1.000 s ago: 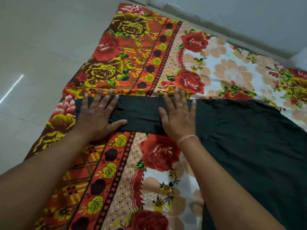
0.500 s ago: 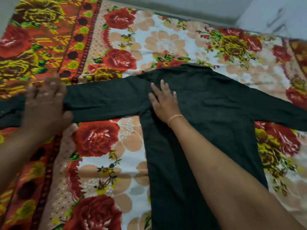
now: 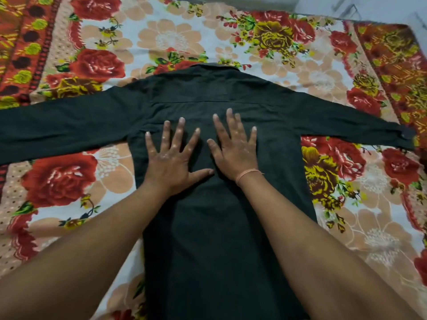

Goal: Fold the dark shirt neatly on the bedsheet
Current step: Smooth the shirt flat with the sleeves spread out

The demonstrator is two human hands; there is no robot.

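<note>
- I see the dark shirt (image 3: 208, 227) spread flat across the middle of the floral bedsheet (image 3: 171, 38), its collar (image 3: 217, 65) toward 12 o'clock.
- Its sleeves stretch out toward 9 and 3 o'clock.
- My left hand (image 3: 171, 158) lies flat on the shirt below the collar, fingers straight and spread, gripping nothing.
- My right hand (image 3: 235, 148) presses flat just beside it, at its 3 o'clock, fingers splayed too; a pink thread (image 3: 246, 175) circles that wrist.

Dark shirt (image 3: 208, 227) spread flat, sleeves outstretched, on bedsheet (image 3: 175, 35)
</note>
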